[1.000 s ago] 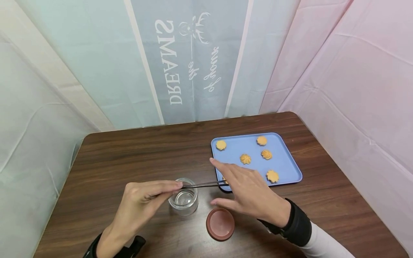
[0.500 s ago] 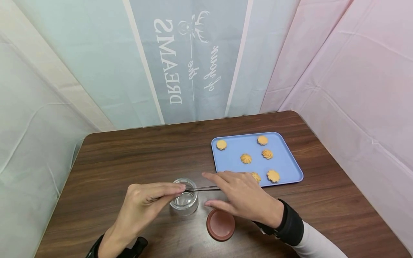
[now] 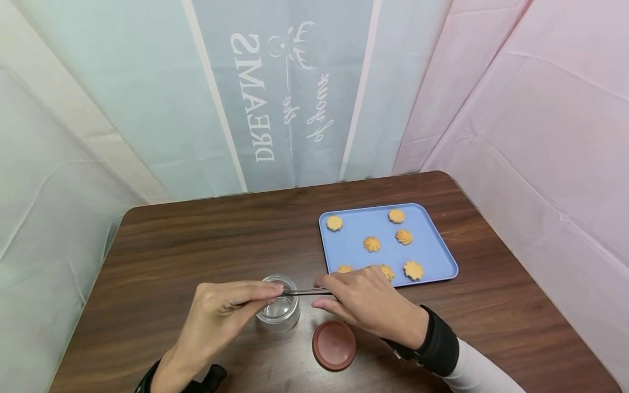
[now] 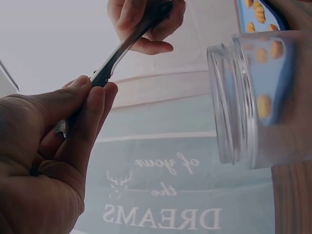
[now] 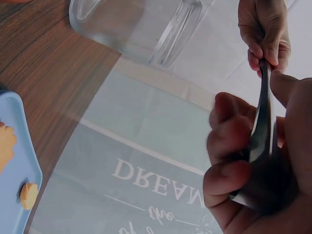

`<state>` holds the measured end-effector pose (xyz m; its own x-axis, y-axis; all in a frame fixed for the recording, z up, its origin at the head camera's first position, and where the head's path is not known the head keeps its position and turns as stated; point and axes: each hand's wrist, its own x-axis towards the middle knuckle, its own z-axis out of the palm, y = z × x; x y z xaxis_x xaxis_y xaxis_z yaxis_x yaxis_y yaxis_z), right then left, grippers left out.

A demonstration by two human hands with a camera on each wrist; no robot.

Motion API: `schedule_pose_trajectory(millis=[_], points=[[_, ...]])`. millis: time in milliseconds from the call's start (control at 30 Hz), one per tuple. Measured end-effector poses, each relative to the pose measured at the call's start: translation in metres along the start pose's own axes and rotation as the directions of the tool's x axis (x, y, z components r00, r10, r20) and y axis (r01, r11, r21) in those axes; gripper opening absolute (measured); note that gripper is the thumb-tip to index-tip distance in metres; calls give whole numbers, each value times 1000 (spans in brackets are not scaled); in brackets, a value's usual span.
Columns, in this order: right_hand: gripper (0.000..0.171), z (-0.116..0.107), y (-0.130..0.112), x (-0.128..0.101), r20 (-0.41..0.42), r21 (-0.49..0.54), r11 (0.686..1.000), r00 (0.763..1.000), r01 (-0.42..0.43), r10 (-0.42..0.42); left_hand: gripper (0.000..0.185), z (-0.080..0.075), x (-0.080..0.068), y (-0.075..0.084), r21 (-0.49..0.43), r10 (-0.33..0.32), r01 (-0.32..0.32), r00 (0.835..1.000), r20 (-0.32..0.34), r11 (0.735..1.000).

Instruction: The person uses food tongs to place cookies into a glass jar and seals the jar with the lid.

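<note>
Metal tongs (image 3: 306, 292) with dark ends stretch level between both hands, over the open glass jar (image 3: 281, 323). My left hand (image 3: 223, 311) pinches one end between thumb and fingers; in the left wrist view a scalloped metal tip (image 4: 61, 128) pokes out below them. At the other end, my right hand (image 3: 372, 303) holds the tongs, its fingers (image 5: 229, 136) curled around them in the right wrist view. A round reddish-brown lid (image 3: 334, 345) lies on the table below the right hand. The jar stands upright, and its bottom shows through the mouth.
On the right, a blue tray (image 3: 434, 256) bears several cookies, including a swirled cookie (image 3: 404, 237); the right hand overlaps its front edge. The dark wooden table (image 3: 211, 234) ends at a printed curtain (image 3: 275, 136) behind and white sheets at the sides.
My right hand has moved left and down, away from the tray, and its fingers have come in around the tongs. The left hand has barely moved.
</note>
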<state>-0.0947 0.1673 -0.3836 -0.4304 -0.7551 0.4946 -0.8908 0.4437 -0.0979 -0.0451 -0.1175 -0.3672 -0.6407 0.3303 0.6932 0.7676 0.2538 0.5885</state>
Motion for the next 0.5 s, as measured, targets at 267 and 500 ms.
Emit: schedule_pose_trajectory(millis=[267, 500], points=[[43, 4, 1, -1, 3, 6, 999, 999, 54, -54, 15, 4, -1, -4, -24, -13, 13, 1000, 6, 1000], [44, 2, 4, -1, 16, -8, 999, 999, 46, -46, 12, 6, -1, -8, -19, -29, 29, 1000, 2, 999]])
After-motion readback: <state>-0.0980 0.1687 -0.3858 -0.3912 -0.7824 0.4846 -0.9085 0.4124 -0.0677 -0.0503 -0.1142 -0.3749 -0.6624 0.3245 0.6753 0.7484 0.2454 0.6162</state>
